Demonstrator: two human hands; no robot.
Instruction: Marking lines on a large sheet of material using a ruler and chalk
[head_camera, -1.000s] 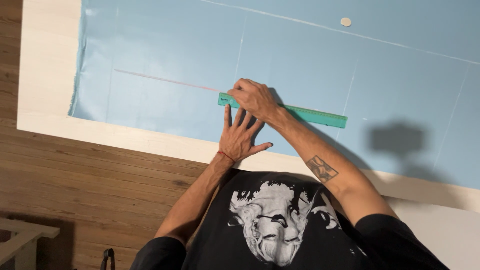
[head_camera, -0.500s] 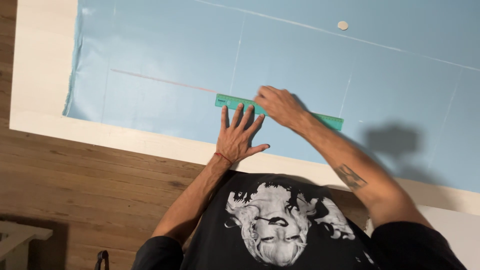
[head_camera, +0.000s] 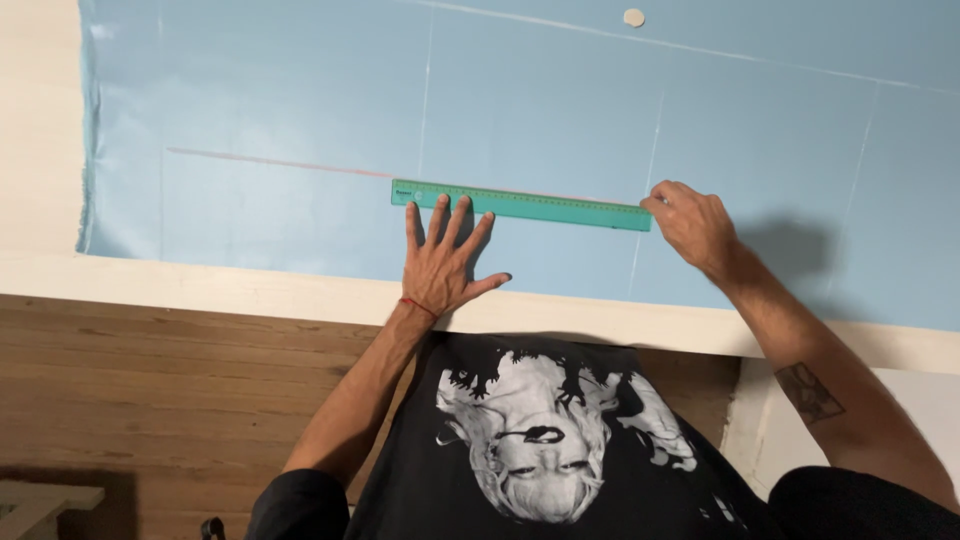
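A long green ruler (head_camera: 540, 204) lies flat on a light blue sheet (head_camera: 300, 100). My left hand (head_camera: 445, 265) rests flat on the sheet with its fingers spread, and the fingertips press on the ruler's left half. My right hand (head_camera: 695, 225) is curled at the ruler's right end, where only a small pale tip shows at its fingers. A thin pink line (head_camera: 270, 160) runs across the sheet from the left and meets the ruler's top edge.
The blue sheet covers a white tabletop (head_camera: 200, 285) whose near edge runs across the view. A small pale disc (head_camera: 633, 17) lies at the far side. Wooden floor (head_camera: 150, 390) shows below, with a pale furniture piece (head_camera: 40, 500) at the lower left.
My right hand has slid to the right along the ruler, from near its left part to its right end. The left hand stays spread, holding the ruler down.
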